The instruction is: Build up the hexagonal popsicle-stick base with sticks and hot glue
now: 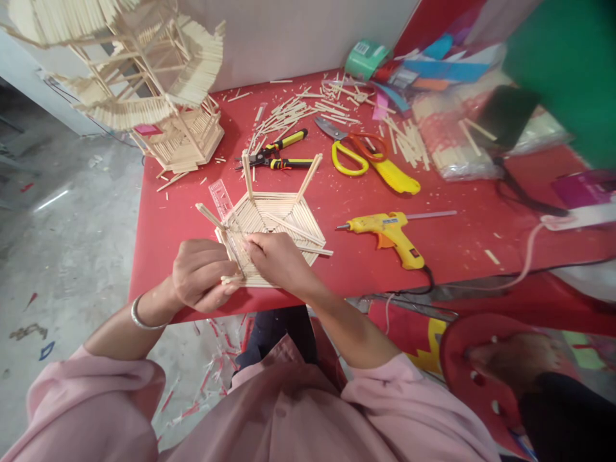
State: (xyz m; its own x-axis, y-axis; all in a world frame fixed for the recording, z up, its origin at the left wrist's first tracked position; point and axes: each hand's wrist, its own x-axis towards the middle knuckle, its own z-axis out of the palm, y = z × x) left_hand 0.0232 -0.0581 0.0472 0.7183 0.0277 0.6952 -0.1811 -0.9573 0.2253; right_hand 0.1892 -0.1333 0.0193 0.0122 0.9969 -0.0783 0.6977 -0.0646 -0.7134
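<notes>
A hexagonal base of pale wooden sticks [276, 202] lies near the front edge of the red table, with stick posts [308, 178] standing at several corners. My left hand [206, 274] is closed at its near left corner, around a wooden stick post [231, 280] whose tip shows by the fingers. Over the left part of the base, my right hand [276, 256] is closed in a pinch; what it holds, if anything, is hidden. Loose sticks [301, 230] lie across the base to the right of this hand. A clear ruler [221, 197] rests at the base's far left side.
A yellow glue gun [389, 232] lies to the right. Farther back are yellow-black pliers [282, 151], scissors [353, 151], a yellow cutter [394, 176] and scattered sticks [289, 115]. A tiered stick model [187, 138] stands back left, bagged sticks [447, 138] back right. Another person's foot [514, 359] is at lower right.
</notes>
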